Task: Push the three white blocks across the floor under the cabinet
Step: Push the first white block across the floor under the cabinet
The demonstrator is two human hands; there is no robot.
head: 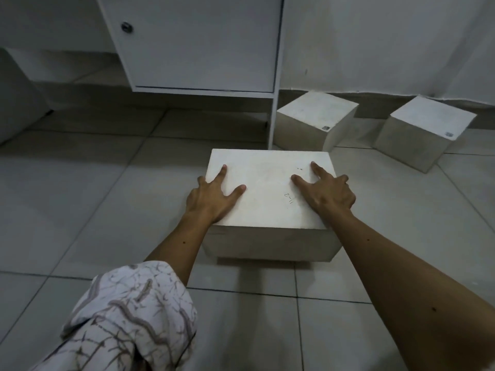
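Note:
A large white block (267, 183) sits on the tiled floor in the middle of the view, just in front of the white cabinet (198, 44). My left hand (211, 195) lies on its left top edge with fingers spread, some curling over the left side. My right hand (325, 191) rests on its right top edge, fingers spread too. A second white block (313, 117) stands right of the cabinet's leg (274, 121), against the wall. The third white block (426, 129) is farther right, turned at an angle. A dark gap opens under the cabinet.
The white wall (375, 41) with a grey skirting runs behind the blocks. A pale object (16, 103) stands at the far left under the counter. My patterned sleeve (120, 317) fills the lower left. Grey floor tiles (80, 196) stretch left of the block.

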